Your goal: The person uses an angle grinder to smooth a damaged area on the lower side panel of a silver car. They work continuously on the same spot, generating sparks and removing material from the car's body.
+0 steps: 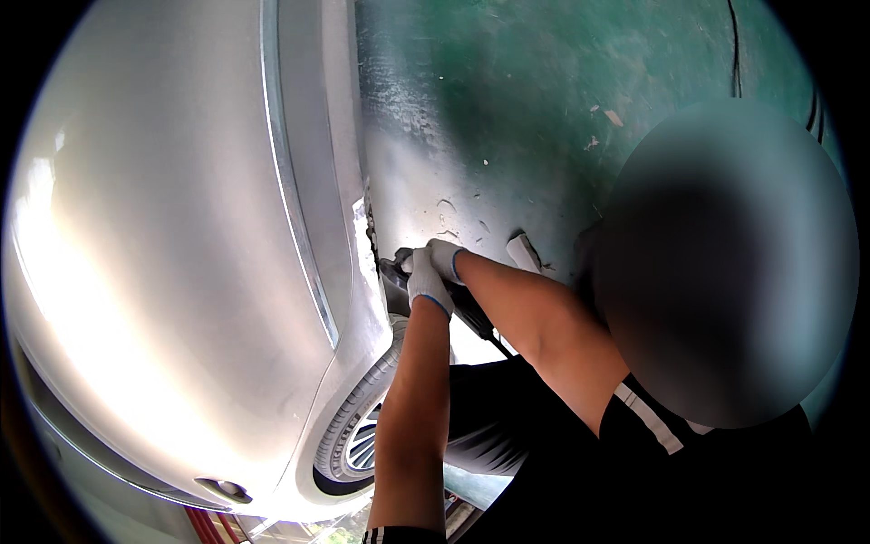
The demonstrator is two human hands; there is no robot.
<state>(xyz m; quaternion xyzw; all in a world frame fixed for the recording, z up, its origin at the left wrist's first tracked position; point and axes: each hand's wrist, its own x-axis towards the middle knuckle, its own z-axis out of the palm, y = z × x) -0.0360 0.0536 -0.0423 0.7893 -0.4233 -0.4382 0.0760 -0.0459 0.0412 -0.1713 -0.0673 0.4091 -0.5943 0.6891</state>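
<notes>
My left hand [427, 279] and my right hand [443, 257], both in white knit gloves with blue cuffs, are close together and closed around a dark elongated tool [469, 313]. A thin black cord or rod [498, 344] trails from its lower end; the gloves hide much of the tool and I cannot make out its kind. Its upper end is beside the lower edge of a silver car [199, 272]. Along that edge, just above my hands, runs a ragged, whitish damaged strip [362, 227]. The car's wheel [358, 444] is below my left hand.
Green floor [517, 100] on the right carries small scraps and wet-looking marks. A pale block-like piece [523, 252] lies right of my hands. Black cables [735, 45] run at the far upper right. A large blurred round shape [725, 263] covers the right side.
</notes>
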